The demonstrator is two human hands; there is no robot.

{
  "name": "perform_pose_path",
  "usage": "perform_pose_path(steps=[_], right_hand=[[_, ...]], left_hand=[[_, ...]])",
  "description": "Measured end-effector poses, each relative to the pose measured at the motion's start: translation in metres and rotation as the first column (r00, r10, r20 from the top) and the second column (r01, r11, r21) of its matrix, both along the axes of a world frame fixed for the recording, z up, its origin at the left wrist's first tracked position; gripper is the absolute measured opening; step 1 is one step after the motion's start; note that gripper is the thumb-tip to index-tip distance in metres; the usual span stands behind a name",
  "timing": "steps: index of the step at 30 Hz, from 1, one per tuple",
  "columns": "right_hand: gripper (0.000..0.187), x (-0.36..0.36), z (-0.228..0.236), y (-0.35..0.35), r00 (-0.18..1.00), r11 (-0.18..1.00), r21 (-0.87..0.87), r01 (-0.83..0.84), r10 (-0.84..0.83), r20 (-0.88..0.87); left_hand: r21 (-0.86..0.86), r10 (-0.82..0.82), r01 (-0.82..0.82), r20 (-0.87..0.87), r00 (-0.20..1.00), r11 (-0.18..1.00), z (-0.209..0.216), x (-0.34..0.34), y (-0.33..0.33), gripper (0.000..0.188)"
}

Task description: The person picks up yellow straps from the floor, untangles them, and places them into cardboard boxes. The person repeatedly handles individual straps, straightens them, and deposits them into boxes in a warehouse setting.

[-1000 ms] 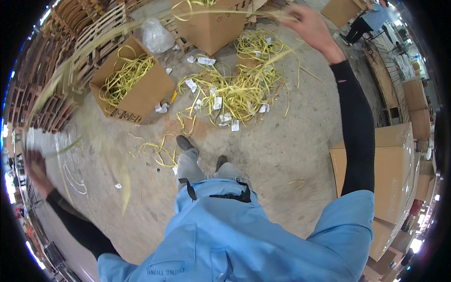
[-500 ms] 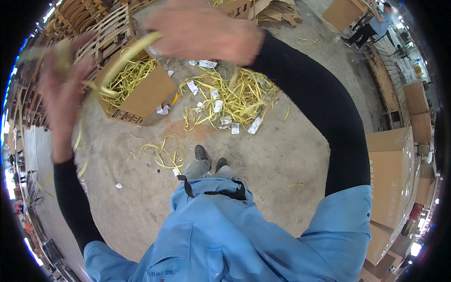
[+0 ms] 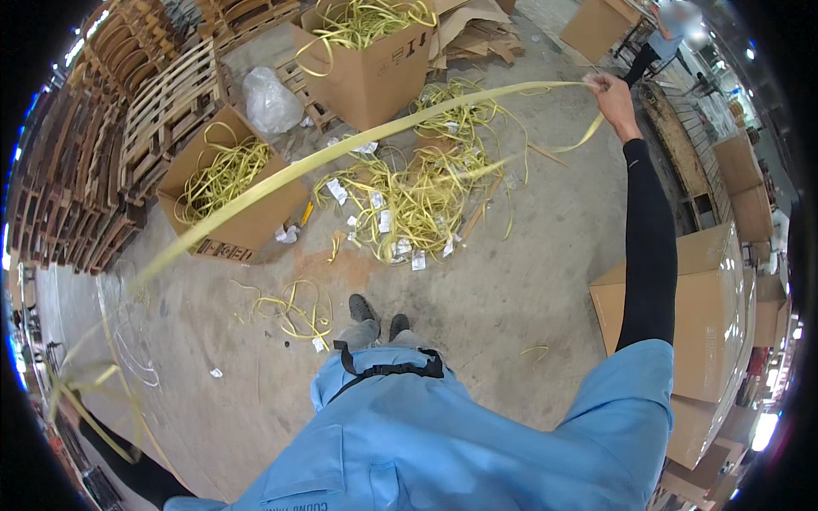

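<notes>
A long yellow strap (image 3: 366,136) stretches in an arc across the view between my two widely spread hands. At the upper right, my right hand (image 3: 613,100) pinches it near one end, with a short tail hanging below the fingers. Far out at the lower left, my left hand (image 3: 70,407) is blurred and partly covered by loops of the strap gathered at it; its fingers barely show. Beyond my feet, a tangled heap of yellow straps (image 3: 417,196) lies on the concrete floor, with white paper slips (image 3: 337,191) among it.
Two open cardboard boxes, one nearer (image 3: 264,213) and one farther (image 3: 366,85), hold more straps. Wooden pallets (image 3: 170,102) stand at the left, beside a clear plastic bag (image 3: 271,100). Large cartons (image 3: 665,307) are at my right. Another person (image 3: 660,47) is at the far right.
My hands have swung apart, the right one out to the right and the left one down to the lower left. The strap now spans the gap between them.
</notes>
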State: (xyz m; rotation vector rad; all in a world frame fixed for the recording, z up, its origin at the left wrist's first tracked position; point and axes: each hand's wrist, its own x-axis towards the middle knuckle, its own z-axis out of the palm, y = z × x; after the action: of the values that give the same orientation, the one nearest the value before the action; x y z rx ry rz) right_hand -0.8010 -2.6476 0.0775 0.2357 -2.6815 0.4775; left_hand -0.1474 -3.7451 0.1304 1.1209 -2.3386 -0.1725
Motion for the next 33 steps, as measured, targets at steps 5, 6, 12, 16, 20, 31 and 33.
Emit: perform_pose_path(steps=[5,6,12,16,20,31,33], right_hand=[[0.04,0.003,0.034,-0.049,0.986,0.992,-0.03,-0.126,0.122,-0.109],[0.041,0.01,0.055,-0.087,0.98,0.981,-0.037,-0.191,0.189,-0.058],[0.026,0.12,0.141,-0.314,0.705,0.692,0.221,-0.687,0.709,-0.028],[0.029,0.161,0.152,-0.388,0.404,0.431,0.47,-0.77,0.9,-0.163],[0.03,0.141,0.14,-0.382,0.392,0.452,0.391,-0.802,0.891,-0.229],[0.025,0.03,-0.018,-0.17,0.854,0.853,-0.113,-0.51,0.517,0.049],[0.024,0.04,-0.033,-0.169,0.819,0.796,-0.314,-0.518,0.567,0.088]], left_hand=[[-0.1,0.189,-0.172,0.19,0.964,0.98,-0.038,-0.008,0.038,0.054],[-0.084,0.058,-0.053,0.062,0.996,0.995,-0.033,-0.045,0.066,0.055],[-0.191,-0.707,0.692,-0.347,0.616,0.697,0.026,-0.285,0.342,0.059],[-0.295,-0.84,0.79,-0.266,0.472,0.538,0.043,-0.363,0.49,0.062],[0.137,-0.705,0.76,-0.297,0.644,0.636,0.059,-0.379,0.478,0.053],[-0.022,-0.307,0.309,-0.209,0.928,0.951,0.048,-0.154,0.078,0.044],[0.085,-0.275,0.318,-0.324,0.905,0.944,0.026,-0.092,0.037,0.048]])
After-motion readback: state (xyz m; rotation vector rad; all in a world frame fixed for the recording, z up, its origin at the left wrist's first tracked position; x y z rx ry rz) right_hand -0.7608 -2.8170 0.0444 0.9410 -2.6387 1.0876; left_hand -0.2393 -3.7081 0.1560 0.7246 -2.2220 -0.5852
